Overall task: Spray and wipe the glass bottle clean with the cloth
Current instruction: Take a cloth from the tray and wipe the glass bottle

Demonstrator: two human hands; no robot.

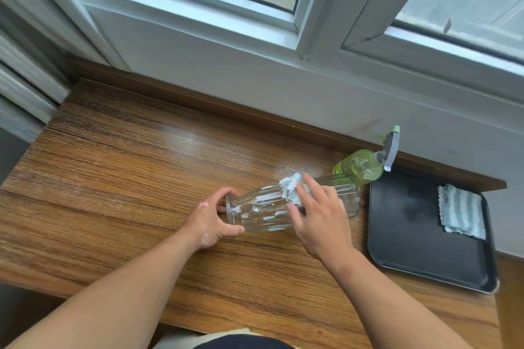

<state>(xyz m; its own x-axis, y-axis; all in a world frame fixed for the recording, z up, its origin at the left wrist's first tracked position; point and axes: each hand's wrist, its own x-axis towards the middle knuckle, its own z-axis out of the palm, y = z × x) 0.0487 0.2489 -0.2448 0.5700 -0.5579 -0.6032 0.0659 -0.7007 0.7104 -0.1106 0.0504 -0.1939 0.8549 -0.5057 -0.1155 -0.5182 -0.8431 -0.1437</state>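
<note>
I can read no text, brand, number or sign anywhere in my view. The glass bottle [292,207] carries only a small pale blue mark on its side, too small to make out, and the green spray bottle [360,166] just behind it shows no legible label.

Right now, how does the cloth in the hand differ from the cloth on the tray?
The cloth in the right hand is bunched up and pressed on the glass bottle; the tray cloth lies flat and folded. The first is in use, while the second rests untouched on the black tray. Both look pale grey-blue.
</note>
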